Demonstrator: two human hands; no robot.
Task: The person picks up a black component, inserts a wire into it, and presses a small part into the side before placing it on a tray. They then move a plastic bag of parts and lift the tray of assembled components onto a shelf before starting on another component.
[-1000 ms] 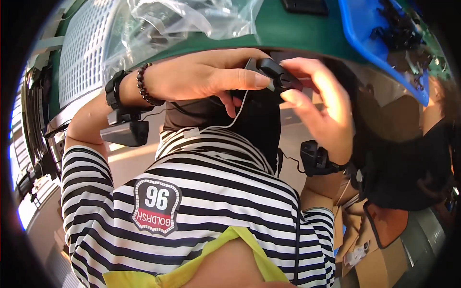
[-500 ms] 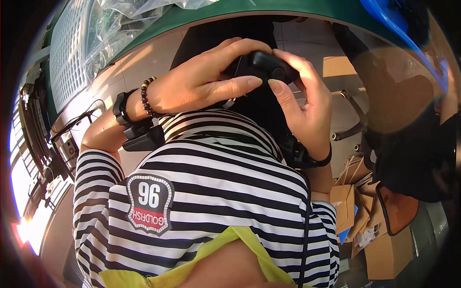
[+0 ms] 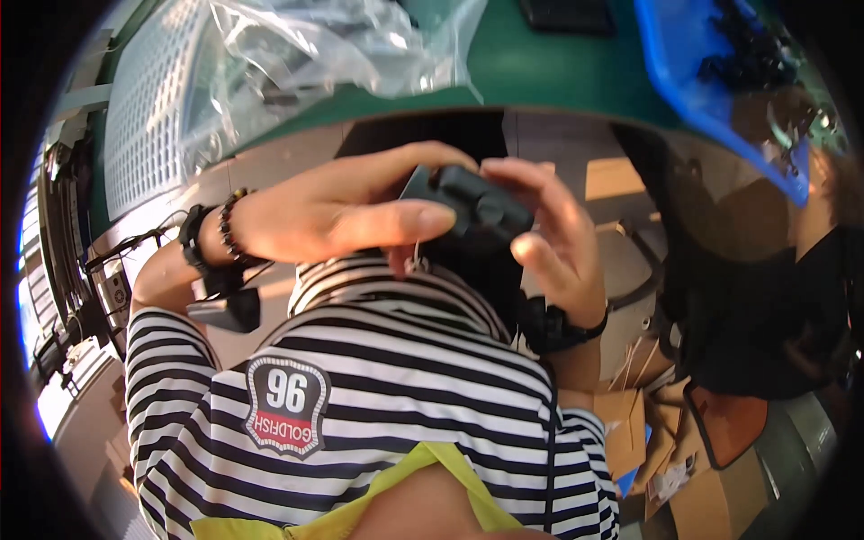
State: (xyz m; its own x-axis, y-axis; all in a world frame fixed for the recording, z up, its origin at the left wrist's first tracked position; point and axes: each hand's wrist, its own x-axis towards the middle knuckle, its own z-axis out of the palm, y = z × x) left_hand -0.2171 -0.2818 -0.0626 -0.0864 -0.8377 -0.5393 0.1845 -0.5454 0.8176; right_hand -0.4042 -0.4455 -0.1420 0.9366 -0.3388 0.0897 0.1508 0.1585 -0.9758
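Note:
A small black device (image 3: 472, 207) with rounded edges and a round, button-like detail on its face is held between my hands, above my lap. My left hand (image 3: 351, 207) grips its left end, thumb across the front and fingers over the top and behind. At the right end, my right hand (image 3: 558, 225) curves loosely around it, index finger at the top edge and thumb near the lower corner. Slight blur hides whether that thumb touches. Below my left thumb hangs a small light-coloured piece (image 3: 417, 264), too blurred to name.
Ahead is a green table (image 3: 540, 72) bearing clear plastic bags (image 3: 360, 54), a flat black item (image 3: 567, 13) and a blue tray (image 3: 666, 76) with dark parts. A white perforated panel (image 3: 148, 117) is at left. Cardboard (image 3: 621, 423) lies lower right, near another person's dark clothing (image 3: 747, 297).
The view has tilted, showing more of the tabletop; hands and device appear lower in it. My right thumb has come off the device's face, and my right-hand grip looks looser.

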